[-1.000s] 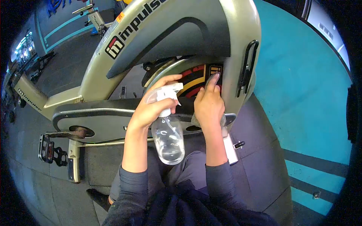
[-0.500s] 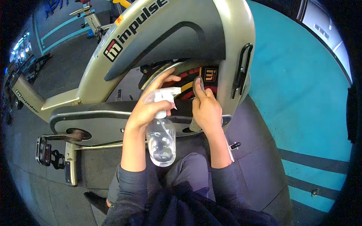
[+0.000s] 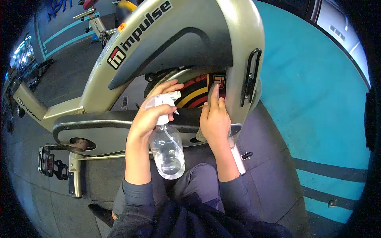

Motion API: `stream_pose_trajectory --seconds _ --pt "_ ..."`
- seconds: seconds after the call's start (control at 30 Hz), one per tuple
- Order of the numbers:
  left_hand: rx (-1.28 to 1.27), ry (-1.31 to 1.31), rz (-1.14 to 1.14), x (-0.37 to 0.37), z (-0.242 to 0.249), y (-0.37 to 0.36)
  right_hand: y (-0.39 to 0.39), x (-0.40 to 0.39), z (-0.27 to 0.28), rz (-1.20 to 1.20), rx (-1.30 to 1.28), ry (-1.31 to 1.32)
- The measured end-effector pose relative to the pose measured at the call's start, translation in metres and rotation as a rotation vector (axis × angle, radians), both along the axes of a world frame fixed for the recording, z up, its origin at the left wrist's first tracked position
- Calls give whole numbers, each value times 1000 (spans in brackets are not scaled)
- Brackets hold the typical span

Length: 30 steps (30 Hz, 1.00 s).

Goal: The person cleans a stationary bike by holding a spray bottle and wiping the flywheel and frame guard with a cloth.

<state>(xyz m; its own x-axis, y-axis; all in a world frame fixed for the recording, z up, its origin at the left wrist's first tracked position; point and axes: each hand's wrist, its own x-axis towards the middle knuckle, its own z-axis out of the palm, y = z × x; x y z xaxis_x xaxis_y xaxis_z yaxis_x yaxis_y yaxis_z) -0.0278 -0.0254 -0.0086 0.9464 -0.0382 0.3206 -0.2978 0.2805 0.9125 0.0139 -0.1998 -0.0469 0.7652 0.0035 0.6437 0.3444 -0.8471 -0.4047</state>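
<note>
My left hand (image 3: 149,117) is wrapped round the neck of a clear spray bottle (image 3: 168,152) with a white nozzle, part-filled with clear liquid. Its upper fingers reach towards the rim of the flywheel. My right hand (image 3: 215,121) presses a grey cloth (image 3: 201,135) to the flywheel disc (image 3: 194,92), with a fingertip at the small logo. Most of the cloth is hidden behind the hand. Both hands are at the opening in the frame of an exercise bike (image 3: 158,51), above its long side cover (image 3: 103,131).
A pedal (image 3: 47,160) sticks out at the lower left. My knee (image 3: 200,178) is just below the bottle. Another bike (image 3: 97,24) stands at the upper left, with a partly seen person behind it. Turquoise flooring (image 3: 309,91) lies to the right.
My left hand and the bottle have shifted slightly left and down. My right hand's fingertip has moved up and right on the disc, onto the logo. The bike appears slightly further left.
</note>
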Motion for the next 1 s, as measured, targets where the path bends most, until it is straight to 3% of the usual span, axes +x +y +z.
stream_pose_trajectory --seconds 0.33,0.53,0.8,1.0 --pt "5 25 7 -3 0 1 9 11 3 -112 -17 7" --pt "69 40 -31 -2 0 0 4 6 4 -15 -39 60" --pt "98 -126 -220 4 4 -2 2 9 -4 166 186 -174" --pt "19 -98 -139 19 19 -10 -1 7 -2 165 149 -124"
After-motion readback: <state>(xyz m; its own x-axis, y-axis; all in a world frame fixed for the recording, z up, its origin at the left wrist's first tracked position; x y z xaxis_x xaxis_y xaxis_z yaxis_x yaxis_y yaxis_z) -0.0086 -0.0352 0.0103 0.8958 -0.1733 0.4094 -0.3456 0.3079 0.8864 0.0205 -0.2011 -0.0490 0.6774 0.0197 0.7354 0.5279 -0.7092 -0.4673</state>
